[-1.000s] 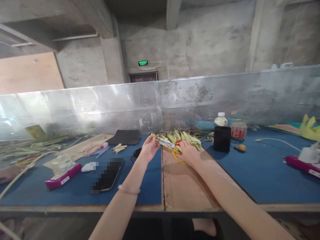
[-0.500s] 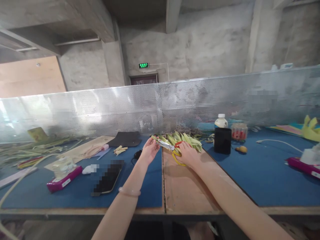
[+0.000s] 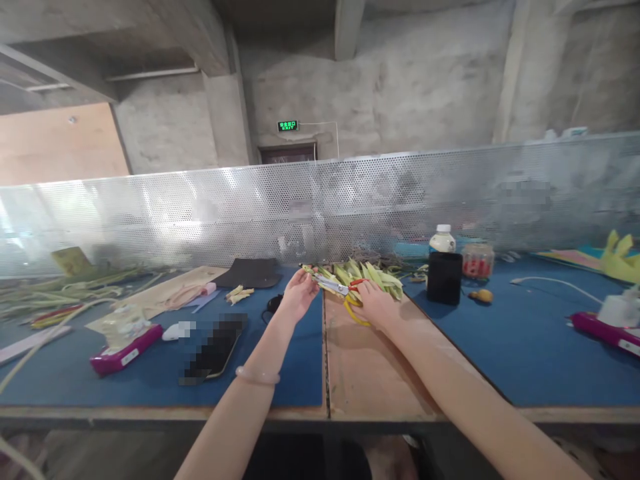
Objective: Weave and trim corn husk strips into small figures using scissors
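In the head view, my right hand (image 3: 376,303) grips a pair of scissors (image 3: 334,287) with one red and one yellow handle. The metal blades point left, toward my left hand (image 3: 300,295). That hand is closed around a small green, leafy piece (image 3: 309,270), whose exact kind is too small to make out. The scissor tips reach close beside this piece; whether they touch it I cannot tell. Behind my right hand, a pile of pale green husk-like leaves (image 3: 383,275) lies on the wooden strip (image 3: 373,373) of the table.
Left on the blue mat stand a phone (image 3: 217,347), a white mouse (image 3: 175,331) and a purple power strip (image 3: 127,350). On the right are a black box-like object (image 3: 445,279), a bottle (image 3: 443,239) and a jar (image 3: 478,261). A perforated metal screen (image 3: 240,213) runs along the back.
The view has shifted slightly, so the table sits a little higher in it. Both hands keep nearly the same place and grip, with the scissor blades turned a little.
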The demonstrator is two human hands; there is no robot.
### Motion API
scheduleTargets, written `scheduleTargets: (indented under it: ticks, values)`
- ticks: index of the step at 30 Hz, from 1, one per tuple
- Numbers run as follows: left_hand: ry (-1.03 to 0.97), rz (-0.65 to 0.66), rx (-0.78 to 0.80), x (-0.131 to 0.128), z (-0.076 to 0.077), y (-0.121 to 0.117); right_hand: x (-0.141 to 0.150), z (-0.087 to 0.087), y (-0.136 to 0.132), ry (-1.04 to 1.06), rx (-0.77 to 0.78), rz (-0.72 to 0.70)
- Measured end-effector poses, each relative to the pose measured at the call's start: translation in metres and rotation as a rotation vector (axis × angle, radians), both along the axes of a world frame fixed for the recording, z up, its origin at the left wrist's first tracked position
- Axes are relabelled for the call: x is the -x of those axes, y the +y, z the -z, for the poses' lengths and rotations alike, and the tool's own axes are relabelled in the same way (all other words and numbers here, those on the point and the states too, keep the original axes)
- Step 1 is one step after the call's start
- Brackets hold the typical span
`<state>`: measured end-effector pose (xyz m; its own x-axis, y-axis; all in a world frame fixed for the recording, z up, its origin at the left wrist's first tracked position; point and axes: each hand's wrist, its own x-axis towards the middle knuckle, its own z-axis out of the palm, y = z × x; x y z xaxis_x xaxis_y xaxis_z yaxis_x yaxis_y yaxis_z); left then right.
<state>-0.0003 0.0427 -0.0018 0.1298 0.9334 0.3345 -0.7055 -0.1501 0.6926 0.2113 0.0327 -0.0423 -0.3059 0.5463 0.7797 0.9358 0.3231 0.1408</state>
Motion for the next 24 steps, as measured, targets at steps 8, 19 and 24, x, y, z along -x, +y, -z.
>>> scheduleTargets:
  ticks: [8, 19, 24]
  values:
    - [0.000, 0.015, -0.021, 0.0008, -0.0003, 0.0008, 0.0016, -0.0027, -0.0024, 0.006, -0.008, -0.017]
    - [0.019, 0.008, -0.015, 0.0001, 0.0012, -0.0003, 0.0009, -0.0012, 0.0014, 0.007, 0.006, -0.030]
    - [0.017, 0.009, -0.005, 0.0004, 0.0003, -0.0023, 0.0016, -0.0007, 0.0003, 0.009, 0.012, -0.022]
